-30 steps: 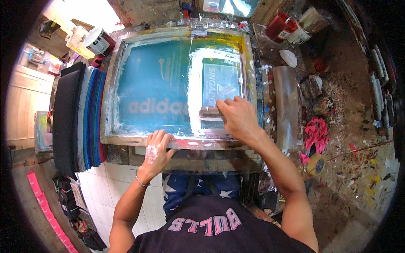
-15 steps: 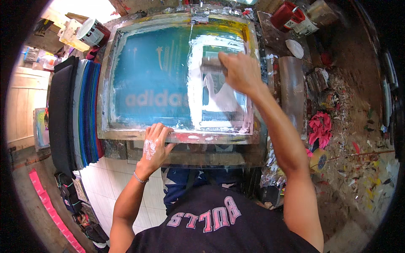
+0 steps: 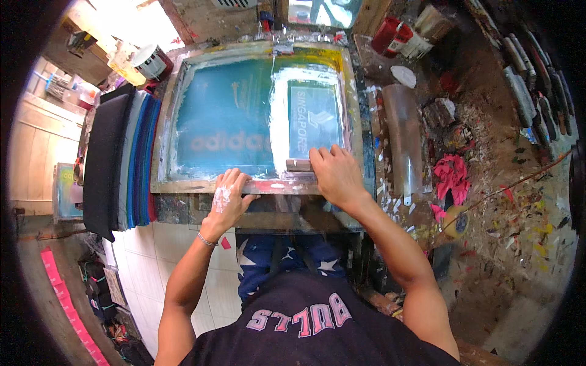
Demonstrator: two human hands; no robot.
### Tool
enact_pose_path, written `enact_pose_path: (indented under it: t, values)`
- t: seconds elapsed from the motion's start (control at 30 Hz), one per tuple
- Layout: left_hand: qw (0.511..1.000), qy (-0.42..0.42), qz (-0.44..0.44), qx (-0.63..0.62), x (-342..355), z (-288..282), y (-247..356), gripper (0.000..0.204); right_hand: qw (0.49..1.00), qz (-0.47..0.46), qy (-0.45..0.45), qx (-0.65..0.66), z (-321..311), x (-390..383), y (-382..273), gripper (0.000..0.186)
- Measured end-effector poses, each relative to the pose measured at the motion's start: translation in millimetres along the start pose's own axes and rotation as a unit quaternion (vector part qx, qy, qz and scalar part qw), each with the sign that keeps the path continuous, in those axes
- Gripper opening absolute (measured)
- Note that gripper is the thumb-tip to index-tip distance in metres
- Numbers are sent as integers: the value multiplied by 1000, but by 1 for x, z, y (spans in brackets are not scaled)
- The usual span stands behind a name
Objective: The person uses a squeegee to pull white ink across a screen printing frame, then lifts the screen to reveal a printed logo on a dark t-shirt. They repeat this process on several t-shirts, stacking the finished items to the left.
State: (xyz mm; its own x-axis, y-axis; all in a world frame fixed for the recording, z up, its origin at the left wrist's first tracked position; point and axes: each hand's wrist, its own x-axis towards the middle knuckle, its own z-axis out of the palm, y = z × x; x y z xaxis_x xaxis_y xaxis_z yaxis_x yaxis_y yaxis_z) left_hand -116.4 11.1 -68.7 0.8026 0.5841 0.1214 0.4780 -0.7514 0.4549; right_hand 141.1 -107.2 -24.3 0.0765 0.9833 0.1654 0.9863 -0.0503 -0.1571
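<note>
A wooden-framed printing screen lies on the bench before me, its mesh teal. White ink borders a pale rectangular window with a lettered design on the right side. My right hand is closed around a squeegee, whose blade rests at the near end of that window. My left hand, with white smears on its back, curls its fingers over the near rail of the frame, thumb apart. A metal hinge clamp sits at the screen's far edge.
Left of the screen stands a stack of dark and blue sheets, with an ink tub behind. Right are a red can, a long brownish cylinder, a crumpled pink cloth and a tape roll.
My right hand has drawn the squeegee toward me, from the window's far part to its near end. White ink that covered the design is swept off it. My left hand stays on the rail.
</note>
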Motion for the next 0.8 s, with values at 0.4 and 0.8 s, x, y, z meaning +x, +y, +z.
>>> enact_pose_path:
  t: [0.4,0.8]
  values:
    - [999,-10,29,-11,27,-80,23,39,996,-9,86,-39,-62,-1,-9,36]
    - [990,119,71,-10,149,-255,68,29,963,54,230,-129,-224,138,18,64]
